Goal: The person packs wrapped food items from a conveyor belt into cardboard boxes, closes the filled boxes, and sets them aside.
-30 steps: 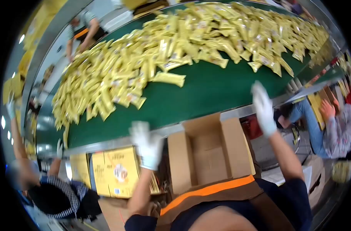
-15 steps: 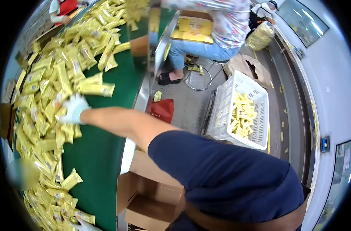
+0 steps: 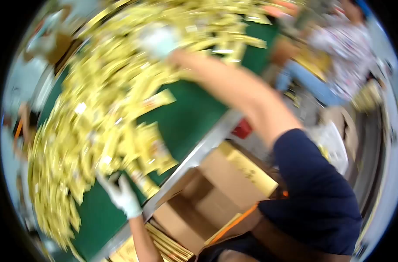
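Yellow packets (image 3: 107,87) lie in a big heap over the green belt (image 3: 194,109). My right hand (image 3: 158,40), in a white glove, reaches far out onto the upper part of the heap; motion smears its fingers. At the near edge of the heap is my left hand (image 3: 121,195), also gloved, with thumb and fingers spread beside some packets and nothing between them. An open cardboard box (image 3: 199,205) stands against the near metal edge of the belt, its inside partly visible.
Flat yellow cartons (image 3: 168,242) are stacked left of the box. A seated person (image 3: 338,48) in a patterned top is at the upper right, near a white crate (image 3: 332,144). Another person's arm (image 3: 24,126) shows at the far left. A red object (image 3: 241,129) lies beyond the belt edge.
The view has swung from the right side back over the belt and box. My right hand is still out over the packets; my left hand has come into fuller view at the heap's near edge.
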The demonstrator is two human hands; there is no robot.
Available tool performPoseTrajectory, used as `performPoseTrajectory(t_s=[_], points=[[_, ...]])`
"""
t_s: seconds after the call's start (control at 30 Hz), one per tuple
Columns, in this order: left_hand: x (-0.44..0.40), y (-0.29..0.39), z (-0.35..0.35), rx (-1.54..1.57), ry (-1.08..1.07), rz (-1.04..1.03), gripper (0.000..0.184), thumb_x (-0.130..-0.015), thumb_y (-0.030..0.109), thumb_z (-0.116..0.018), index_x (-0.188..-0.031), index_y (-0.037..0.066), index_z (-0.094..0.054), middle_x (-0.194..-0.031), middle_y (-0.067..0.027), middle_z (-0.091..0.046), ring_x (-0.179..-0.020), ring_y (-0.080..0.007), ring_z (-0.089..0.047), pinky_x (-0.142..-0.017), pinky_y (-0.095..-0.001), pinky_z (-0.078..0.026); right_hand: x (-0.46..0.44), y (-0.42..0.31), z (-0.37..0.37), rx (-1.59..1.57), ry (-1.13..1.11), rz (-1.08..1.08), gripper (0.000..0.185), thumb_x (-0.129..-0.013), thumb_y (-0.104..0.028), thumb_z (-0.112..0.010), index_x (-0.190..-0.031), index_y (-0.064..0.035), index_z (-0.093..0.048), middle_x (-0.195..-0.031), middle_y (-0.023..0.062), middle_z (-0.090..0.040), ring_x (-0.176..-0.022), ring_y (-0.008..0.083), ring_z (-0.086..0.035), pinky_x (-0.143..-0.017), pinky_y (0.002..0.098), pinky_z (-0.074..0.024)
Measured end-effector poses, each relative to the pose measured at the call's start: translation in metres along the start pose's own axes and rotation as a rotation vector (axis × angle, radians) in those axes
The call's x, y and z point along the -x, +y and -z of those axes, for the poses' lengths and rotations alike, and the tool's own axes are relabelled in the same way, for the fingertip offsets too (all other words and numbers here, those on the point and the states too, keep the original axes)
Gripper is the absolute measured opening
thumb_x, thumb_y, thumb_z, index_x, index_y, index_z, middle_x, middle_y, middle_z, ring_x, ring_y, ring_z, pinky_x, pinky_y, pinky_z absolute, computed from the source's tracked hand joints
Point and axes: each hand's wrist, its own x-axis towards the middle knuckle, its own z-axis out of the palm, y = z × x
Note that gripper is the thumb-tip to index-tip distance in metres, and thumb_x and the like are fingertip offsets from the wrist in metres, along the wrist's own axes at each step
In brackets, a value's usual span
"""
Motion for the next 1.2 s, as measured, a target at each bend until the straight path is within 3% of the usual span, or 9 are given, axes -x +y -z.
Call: performPoseTrajectory(t_s=[0.07,0.1,0.4,0.67,0.8,0.87,0.93,1.1,1.2], points=[[-0.001,0.003,-0.001,-0.065,0.013,-0.062,0.073,-0.091,0.007,-0.059,-0.155,0.004,-0.023,-0.102,-0.0093,-0.062,-0.092,-0.0177,-0.057,-0.09,-0.0309,-0.045,0.002,0.039,-0.011,-0.371,0.201,-0.573,0.078,-0.088,-0.056,-0.058,-0.147,-0.0088,-0.041,-0.12,0.0225,-0.066,-0.107,0.0298,-0.068,-0.085,0.0403,-0.0549],[-0.001,-0.001,0.0,-0.111,0.051,-0.072,0.081,-0.087,0.016,-0.064,-0.155,0.002,-0.023,-0.1,-0.0129,-0.063,-0.094,-0.0224,-0.06,-0.092,-0.0333,-0.046,-0.006,0.049,-0.037,-0.742,0.008,-0.739,0.099,-0.078,-0.074,-0.054,-0.155,-0.0176,-0.029,-0.146,0.0175,-0.048,-0.137,0.0323,-0.042,-0.113,0.0424,-0.0348],[0.004,0.003,0.0,-0.12,0.044,-0.167,0.075,-0.092,0.024,-0.057,-0.155,0.003,-0.023,-0.139,-0.0191,-0.045,-0.123,-0.0304,-0.048,-0.11,-0.0403,-0.032,-0.012,-0.108,0.004,-0.54,-0.347,-0.102,0.092,-0.076,-0.073,-0.056,-0.151,-0.0232,-0.036,-0.154,0.0142,-0.038,-0.142,0.0351,-0.036,-0.117,0.0436,-0.0298],[0.018,0.051,-0.018,-0.668,-0.062,-0.419,0.085,-0.068,0.056,-0.078,-0.137,0.011,-0.055,-0.118,-0.0234,-0.055,-0.109,-0.0406,-0.052,-0.096,-0.0488,-0.043,0.059,-0.111,0.03,-0.376,-0.3,0.383,0.059,-0.087,-0.061,-0.053,-0.134,-0.0251,-0.057,-0.142,0.0116,-0.05,-0.121,0.0338,-0.055,-0.1,0.0452,-0.0444],[0.005,0.05,0.009,-0.572,-0.385,-0.105,0.095,-0.074,0.057,-0.074,-0.15,0.014,-0.037,-0.112,-0.0201,-0.061,-0.096,-0.0382,-0.062,-0.08,-0.0428,-0.052,0.059,-0.082,0.056,-0.213,-0.391,0.347,0.059,-0.086,-0.06,-0.055,-0.132,-0.0229,-0.059,-0.141,0.0105,-0.052,-0.121,0.0316,-0.054,-0.101,0.0436,-0.0429],[0.009,0.041,0.032,-0.425,-0.387,0.067,0.083,-0.08,0.04,-0.074,-0.149,0.01,-0.039,-0.099,-0.0144,-0.065,-0.084,-0.0258,-0.065,-0.073,-0.0361,-0.053,0.074,-0.067,0.062,-0.292,-0.021,0.292,0.052,-0.086,-0.055,-0.055,-0.123,-0.0201,-0.065,-0.13,0.0074,-0.06,-0.114,0.0291,-0.06,-0.094,0.0412,-0.049],[0.015,0.029,0.052,-0.23,-0.352,0.235,0.073,-0.085,0.025,-0.071,-0.148,0.004,-0.04,-0.087,-0.0085,-0.065,-0.07,-0.0138,-0.061,-0.064,-0.0275,-0.052,0.099,-0.065,0.097,-0.484,-0.244,0.124,0.046,-0.086,-0.05,-0.057,-0.116,-0.0163,-0.067,-0.122,0.0076,-0.063,-0.106,0.029,-0.063,-0.088,0.0416,-0.0512],[0.025,0.031,0.033,-0.508,-0.261,-0.016,0.082,-0.077,0.041,-0.076,-0.142,0.004,-0.045,-0.112,-0.0198,-0.061,-0.102,-0.0358,-0.06,-0.088,-0.042,-0.049,0.167,-0.112,0.052,-0.303,-0.139,0.188,0.042,-0.085,-0.046,-0.064,-0.108,-0.011,-0.064,-0.101,0.013,-0.065,-0.094,0.0326,-0.065,-0.081,0.0436,-0.0529],[0.012,0.04,0.014,-0.718,-0.278,-0.006,0.072,-0.079,0.026,-0.072,-0.142,0.006,-0.044,-0.115,-0.0245,-0.061,-0.103,-0.0422,-0.06,-0.088,-0.0449,-0.05,0.161,-0.108,0.041,-0.336,-0.236,0.148,0.039,-0.086,-0.039,-0.065,-0.11,-0.009,-0.062,-0.101,0.0153,-0.066,-0.096,0.0346,-0.065,-0.082,0.0441,-0.0527]])
